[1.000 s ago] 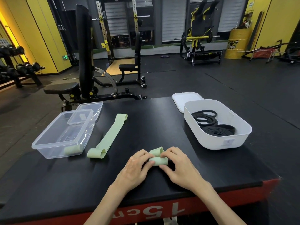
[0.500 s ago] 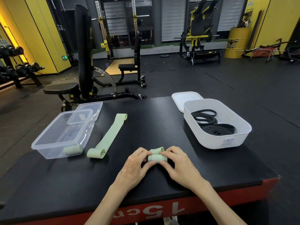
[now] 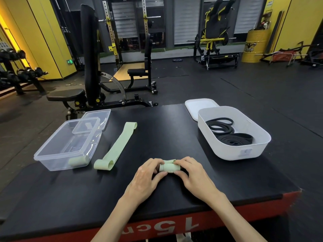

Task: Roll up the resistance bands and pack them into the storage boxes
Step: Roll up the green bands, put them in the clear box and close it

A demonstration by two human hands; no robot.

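Observation:
A pale green resistance band (image 3: 169,166), almost fully rolled, lies on the black platform (image 3: 174,130) near its front edge. My left hand (image 3: 148,175) pinches its left end and my right hand (image 3: 191,173) pinches its right end. A second green band (image 3: 117,146) lies flat to the left, its near end curled. The clear plastic box (image 3: 57,151) at the left holds one rolled green band (image 3: 78,161). At the right, a white box (image 3: 234,149) holds coiled black bands (image 3: 225,132).
A clear lid (image 3: 94,123) leans on the clear box's far rim. A white lid (image 3: 197,106) lies behind the white box. The platform's red front edge (image 3: 227,217) is close to me. Gym benches and racks stand on the floor beyond.
The green roll between my hands has grown tighter, with less loose band sticking out behind it. Both hands stay in the same place.

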